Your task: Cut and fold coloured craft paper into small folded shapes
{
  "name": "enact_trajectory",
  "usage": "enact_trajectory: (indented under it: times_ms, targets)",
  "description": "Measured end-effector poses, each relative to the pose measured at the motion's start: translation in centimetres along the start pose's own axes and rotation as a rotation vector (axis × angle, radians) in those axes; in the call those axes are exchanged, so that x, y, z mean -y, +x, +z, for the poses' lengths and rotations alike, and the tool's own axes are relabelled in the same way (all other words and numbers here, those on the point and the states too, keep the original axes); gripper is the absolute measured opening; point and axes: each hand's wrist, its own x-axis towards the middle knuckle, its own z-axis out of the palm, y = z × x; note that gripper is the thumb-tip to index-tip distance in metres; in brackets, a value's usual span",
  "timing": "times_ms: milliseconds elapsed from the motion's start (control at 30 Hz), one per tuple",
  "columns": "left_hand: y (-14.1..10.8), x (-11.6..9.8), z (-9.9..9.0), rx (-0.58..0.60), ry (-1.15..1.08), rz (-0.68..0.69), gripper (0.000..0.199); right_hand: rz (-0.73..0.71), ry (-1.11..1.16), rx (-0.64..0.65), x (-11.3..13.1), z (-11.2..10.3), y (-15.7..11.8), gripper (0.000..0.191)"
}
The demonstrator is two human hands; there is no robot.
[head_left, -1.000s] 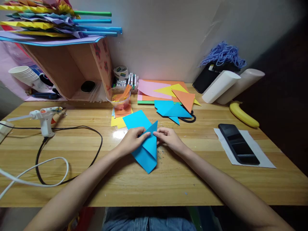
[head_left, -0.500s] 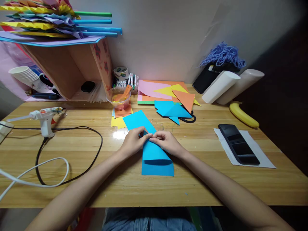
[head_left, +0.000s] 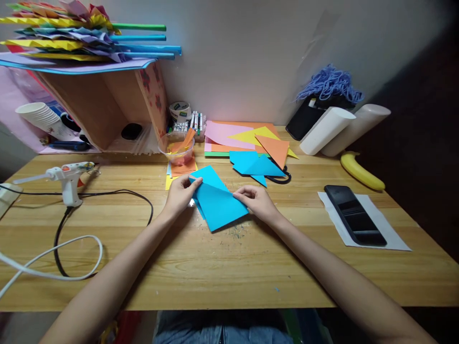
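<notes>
A folded sheet of blue paper is held between my hands over the middle of the table, with one layer lying across another. My left hand pinches its upper left side, thumb on top and fingers beneath. At the right side, my right hand grips the edge near the fold between thumb and fingers. Just beyond lie blue paper offcuts, partly covering black-handled scissors. Orange and yellow paper squares lie behind my left hand, under a clear plastic cup holding orange strips.
A glue gun with looping cords stands at left, near an open cardboard box topped with paper flowers. Coloured sheets lie at the back. On the right are paper rolls, a banana and a phone on white paper.
The blue paper has turned and its loose flap now lies across the other layer. My left hand has moved left and up along it, and my right hand has shifted slightly right.
</notes>
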Motion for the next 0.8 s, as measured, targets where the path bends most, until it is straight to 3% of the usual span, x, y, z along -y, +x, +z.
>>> enact_trajectory:
  times_ms: [100,333,500,633,800]
  targets:
    - [0.3,0.0,-0.5,0.102,0.073,-0.022,0.03,-0.02,-0.002,-0.071,0.0,-0.6,0.3,0.024]
    - [-1.5,-1.9,-0.1,0.398,0.437,0.198,0.026,-0.142,-0.063,-0.037,0.1,-0.3,-0.1,0.018]
    - [-2.6,-2.9,0.6,0.393,0.533,0.221,0.026,-0.202,-0.11,-0.082,0.6,0.0,-0.6,0.018]
    - [-2.4,-2.8,0.6,0.363,0.48,0.172,0.027,-0.168,-0.085,-0.168,0.4,-0.4,-0.3,0.019]
    - [-2.0,-2.4,0.6,0.388,0.356,0.095,0.029,-0.164,-0.059,-0.142,0.2,-0.6,0.0,0.021]
